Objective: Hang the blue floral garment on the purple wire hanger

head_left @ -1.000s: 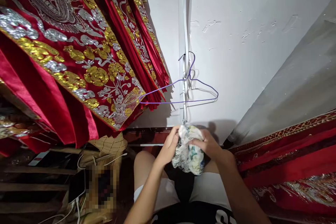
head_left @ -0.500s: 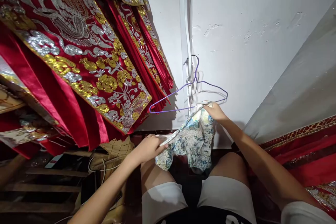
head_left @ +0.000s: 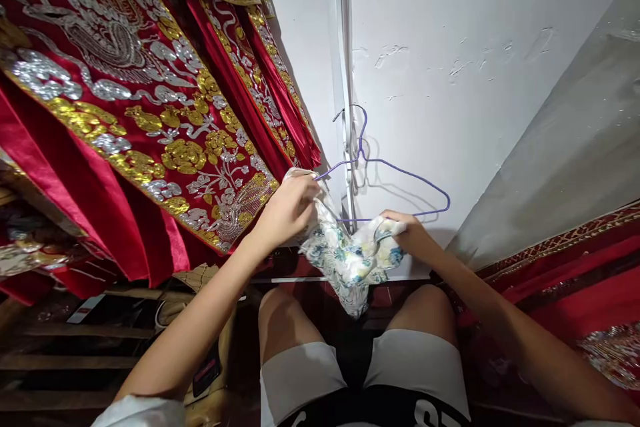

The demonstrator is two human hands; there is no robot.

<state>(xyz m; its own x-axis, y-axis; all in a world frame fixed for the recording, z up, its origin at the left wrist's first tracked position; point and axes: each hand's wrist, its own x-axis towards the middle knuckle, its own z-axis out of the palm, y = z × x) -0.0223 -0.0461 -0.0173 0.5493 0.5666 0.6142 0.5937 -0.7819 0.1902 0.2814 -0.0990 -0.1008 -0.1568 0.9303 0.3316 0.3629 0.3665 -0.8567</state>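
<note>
A purple wire hanger point(head_left: 407, 173) hangs by its hook from a nail-like peg on the white wall. My left hand point(head_left: 293, 207) grips one edge of a white garment with a blue, green and yellow floral print point(head_left: 350, 263), up at the hanger's left end. Cloth covers that left corner. My right hand point(head_left: 407, 230) pinches another part of the garment just below the hanger's bottom bar, apart from the right corner, which is bare. The rest of the garment droops in a bunch between my hands, above my knees.
Red cloth hangings point(head_left: 200, 147) with gold and silver sequin embroidery hang close on the left. A pale cable conduit point(head_left: 343, 47) runs down the wall. Wooden slats point(head_left: 75, 363) lie low at left, and another red embroidered cloth point(head_left: 565, 280) is at right.
My left hand has risen with the garment's edge to the hanger's left end, where cloth now covers the corner. My right hand has dropped slightly with its part, and the hanger has tilted.
</note>
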